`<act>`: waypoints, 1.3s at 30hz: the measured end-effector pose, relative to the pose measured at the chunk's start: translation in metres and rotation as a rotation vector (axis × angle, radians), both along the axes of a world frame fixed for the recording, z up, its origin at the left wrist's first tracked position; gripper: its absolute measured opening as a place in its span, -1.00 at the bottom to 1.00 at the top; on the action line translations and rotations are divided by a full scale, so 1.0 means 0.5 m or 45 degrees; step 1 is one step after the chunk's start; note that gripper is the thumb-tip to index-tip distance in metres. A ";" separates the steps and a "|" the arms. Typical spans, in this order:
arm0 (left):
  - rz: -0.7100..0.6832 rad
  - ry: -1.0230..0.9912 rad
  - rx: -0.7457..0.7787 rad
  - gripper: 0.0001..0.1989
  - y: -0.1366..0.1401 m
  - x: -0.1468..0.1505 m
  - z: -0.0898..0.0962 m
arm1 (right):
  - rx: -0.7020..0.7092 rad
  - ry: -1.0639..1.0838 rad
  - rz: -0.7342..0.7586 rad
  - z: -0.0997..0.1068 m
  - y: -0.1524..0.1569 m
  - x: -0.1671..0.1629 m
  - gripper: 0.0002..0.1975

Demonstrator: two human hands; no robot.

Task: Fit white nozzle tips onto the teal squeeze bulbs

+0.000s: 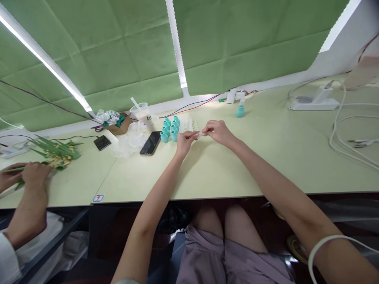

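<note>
Right now, left hand and right hand pinch a white piece between them, well in from the front edge of the bench, gripped both sides probably because it's tiny; teal pots stand in rows beside, likely for easy reach.

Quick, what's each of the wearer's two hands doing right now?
Left hand: closed, pinching a small white piece, too small to identify.
Right hand: closed, pinching the same piece from the other side.
</note>
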State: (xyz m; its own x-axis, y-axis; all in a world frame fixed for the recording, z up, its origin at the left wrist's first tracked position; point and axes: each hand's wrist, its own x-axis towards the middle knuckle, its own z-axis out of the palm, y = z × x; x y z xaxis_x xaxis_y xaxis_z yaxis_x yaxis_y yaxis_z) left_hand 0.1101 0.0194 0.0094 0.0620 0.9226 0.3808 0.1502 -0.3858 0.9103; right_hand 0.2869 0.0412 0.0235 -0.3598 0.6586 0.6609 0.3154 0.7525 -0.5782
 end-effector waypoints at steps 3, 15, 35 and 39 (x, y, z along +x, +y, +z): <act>-0.036 -0.027 -0.076 -0.69 0.002 -0.005 0.007 | -0.170 0.116 0.027 -0.001 0.002 -0.002 -0.91; 0.087 0.032 -0.053 -0.51 0.010 -0.032 0.037 | -0.526 0.332 0.196 0.010 -0.019 -0.019 -0.69; 0.859 1.357 0.049 -0.78 0.005 -0.140 0.044 | -0.730 0.414 0.296 0.004 -0.011 -0.011 -0.57; 0.784 1.008 0.039 -0.83 0.011 -0.147 0.051 | -0.807 0.486 0.333 0.005 -0.010 -0.012 -0.57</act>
State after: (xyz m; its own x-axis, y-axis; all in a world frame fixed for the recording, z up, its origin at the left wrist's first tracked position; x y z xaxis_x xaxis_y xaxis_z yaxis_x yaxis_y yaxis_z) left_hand 0.0365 0.0247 0.0349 -0.1772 0.8698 0.4604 0.8897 -0.0584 0.4528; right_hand 0.2808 0.0363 0.0260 -0.3790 0.8767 0.2963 -0.1340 0.2648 -0.9549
